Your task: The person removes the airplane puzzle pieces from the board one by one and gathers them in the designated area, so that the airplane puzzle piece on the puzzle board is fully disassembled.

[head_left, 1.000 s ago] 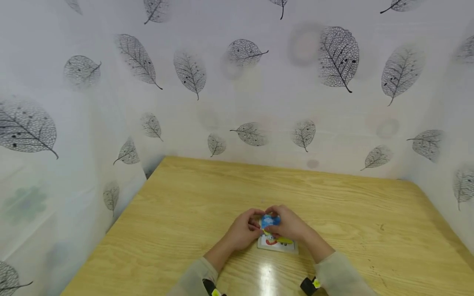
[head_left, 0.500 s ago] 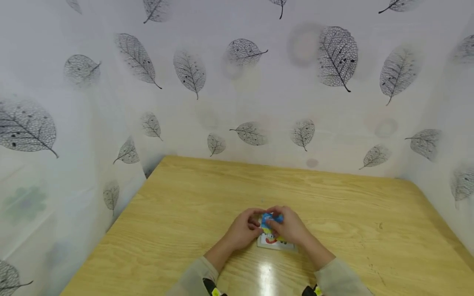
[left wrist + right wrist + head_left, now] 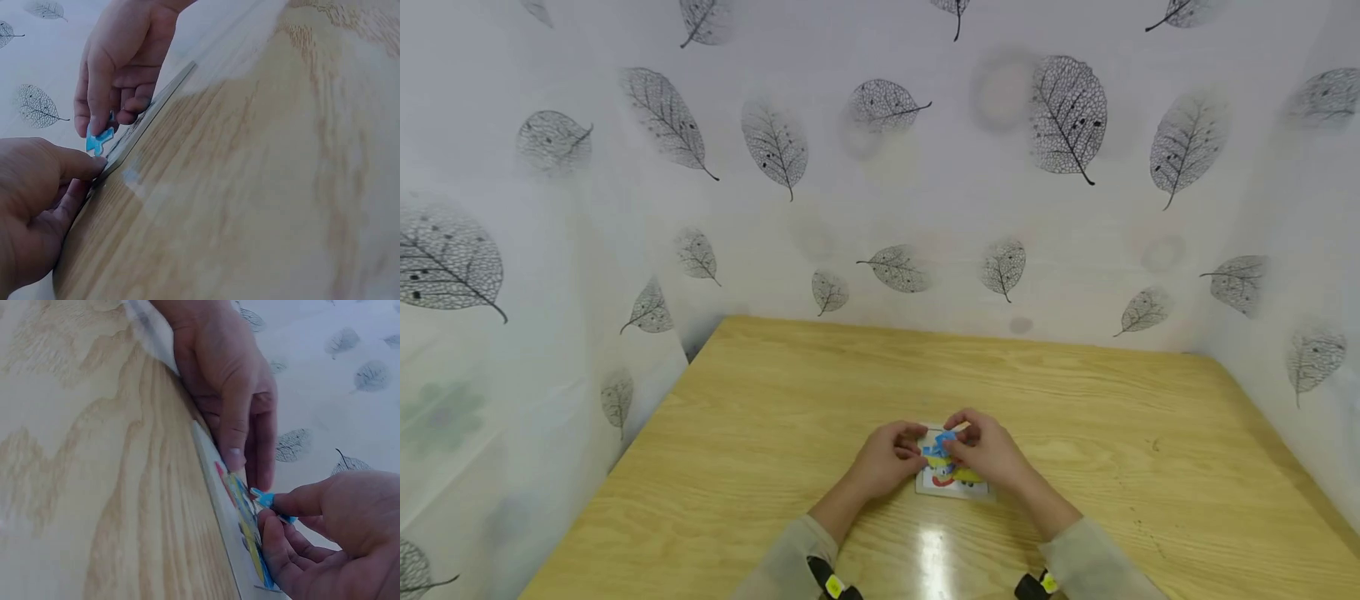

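Observation:
A small picture puzzle board (image 3: pixel 929 488) with a pale frame lies on the table, showing yellow, red and blue parts. At its left side, my left hand (image 3: pixel 882 460) holds the edge between thumb and fingers. Just above the board's upper part, my right hand (image 3: pixel 988 452) pinches a light blue puzzle piece (image 3: pixel 945 441) between thumb and fingertips. The left wrist view shows this blue piece (image 3: pixel 98 141) tilted, close to the left hand's fingertip. Fingers hide part of the board's right side. In the right wrist view, the left thumb (image 3: pixel 235 453) touches the board.
The wood-grain table (image 3: pixel 805 375) extends around the board on all sides. Behind it and at both sides hangs a white curtain (image 3: pixel 880 183) printed with leaves. Black straps with yellow marks (image 3: pixel 833 585) sit at both sleeves.
The blue piece has lifted and turned in my right fingers, baring a pale patch at the board's upper left. My left hand stays at the edge. The head view shifts slightly.

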A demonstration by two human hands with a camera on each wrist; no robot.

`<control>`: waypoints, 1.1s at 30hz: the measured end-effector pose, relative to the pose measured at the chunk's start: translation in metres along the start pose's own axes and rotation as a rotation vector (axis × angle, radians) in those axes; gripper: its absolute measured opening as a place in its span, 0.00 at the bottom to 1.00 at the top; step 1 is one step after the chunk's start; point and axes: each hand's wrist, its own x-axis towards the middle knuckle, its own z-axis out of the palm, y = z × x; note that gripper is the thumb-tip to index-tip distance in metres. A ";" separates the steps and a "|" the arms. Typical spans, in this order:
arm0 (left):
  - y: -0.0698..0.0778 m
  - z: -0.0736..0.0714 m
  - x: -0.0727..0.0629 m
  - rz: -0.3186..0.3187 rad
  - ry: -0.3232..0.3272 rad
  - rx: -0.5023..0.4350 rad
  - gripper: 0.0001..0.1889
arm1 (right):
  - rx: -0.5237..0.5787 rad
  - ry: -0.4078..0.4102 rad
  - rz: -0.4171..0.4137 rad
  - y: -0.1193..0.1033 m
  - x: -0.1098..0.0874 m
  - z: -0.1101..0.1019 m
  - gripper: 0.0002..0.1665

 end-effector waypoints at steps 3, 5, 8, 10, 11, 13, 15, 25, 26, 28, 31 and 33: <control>-0.003 -0.001 0.001 -0.007 0.005 -0.012 0.20 | 0.099 -0.034 0.009 0.001 -0.004 -0.004 0.16; -0.006 -0.002 0.002 -0.009 0.009 -0.025 0.19 | 0.149 -0.043 0.023 0.004 -0.006 -0.007 0.18; -0.008 -0.002 0.003 -0.016 0.012 -0.044 0.19 | 0.203 -0.027 0.053 0.009 -0.006 -0.013 0.20; -0.009 -0.003 0.004 -0.011 0.014 -0.045 0.19 | 0.238 -0.022 0.074 0.013 -0.005 -0.018 0.21; -0.009 -0.003 0.004 -0.010 0.014 -0.046 0.18 | 0.258 -0.018 0.083 0.016 -0.004 -0.021 0.20; -0.009 -0.002 0.005 -0.008 0.012 -0.043 0.18 | 0.277 -0.020 0.090 0.023 -0.003 -0.028 0.20; -0.008 -0.002 0.004 -0.007 0.011 -0.045 0.17 | 0.289 -0.030 0.082 0.029 -0.003 -0.033 0.20; -0.001 -0.002 0.002 -0.012 0.005 -0.045 0.17 | 0.269 0.001 0.091 0.042 -0.007 -0.066 0.19; -0.001 -0.002 0.003 -0.012 0.006 -0.043 0.17 | 0.259 0.015 0.094 0.043 -0.007 -0.069 0.19; -0.003 -0.001 0.002 -0.016 0.010 -0.040 0.18 | 0.240 0.045 0.103 0.044 -0.007 -0.073 0.18; -0.005 -0.001 0.002 -0.017 0.017 -0.048 0.18 | 0.211 0.077 0.121 0.046 -0.007 -0.077 0.17; -0.005 0.000 0.002 -0.014 0.021 -0.061 0.19 | 0.188 0.094 0.129 0.046 -0.007 -0.080 0.17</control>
